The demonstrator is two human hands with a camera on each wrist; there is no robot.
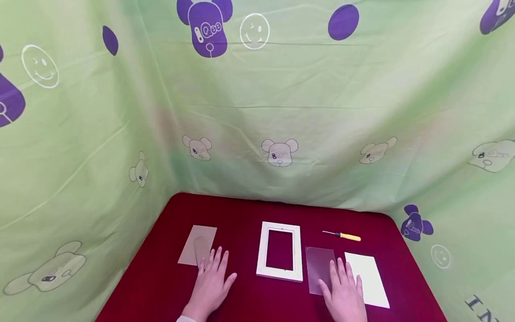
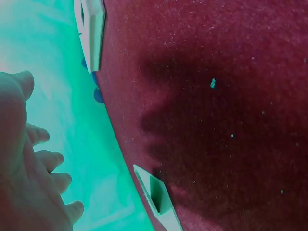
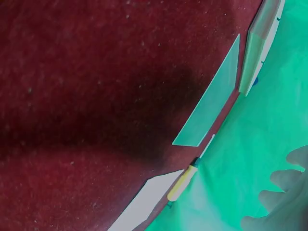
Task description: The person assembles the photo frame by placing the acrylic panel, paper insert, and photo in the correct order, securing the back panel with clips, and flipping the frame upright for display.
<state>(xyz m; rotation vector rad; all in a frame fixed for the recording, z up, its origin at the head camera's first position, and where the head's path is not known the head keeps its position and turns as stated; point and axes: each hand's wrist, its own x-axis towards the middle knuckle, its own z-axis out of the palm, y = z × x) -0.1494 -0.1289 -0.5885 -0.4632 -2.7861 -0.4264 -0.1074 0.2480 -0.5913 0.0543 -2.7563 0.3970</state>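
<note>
The left hand [image 1: 210, 279] lies flat with fingers spread on the red table [image 1: 161, 277], its fingertips on the brown backing board [image 1: 198, 250]. The right hand [image 1: 344, 290] lies flat too, fingers straight, over the clear sheet [image 1: 318, 266] and white paper [image 1: 368, 277]. A white frame [image 1: 280, 251] sits between the hands. A yellow screwdriver [image 1: 346, 236] lies behind.

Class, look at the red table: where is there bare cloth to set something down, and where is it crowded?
Bare cloth lies along the far edge behind the white frame, at the left rim of the table beside the brown backing board, and near the front between the two hands. The right side is crowded: clear sheet, white card, screwdriver.
</note>
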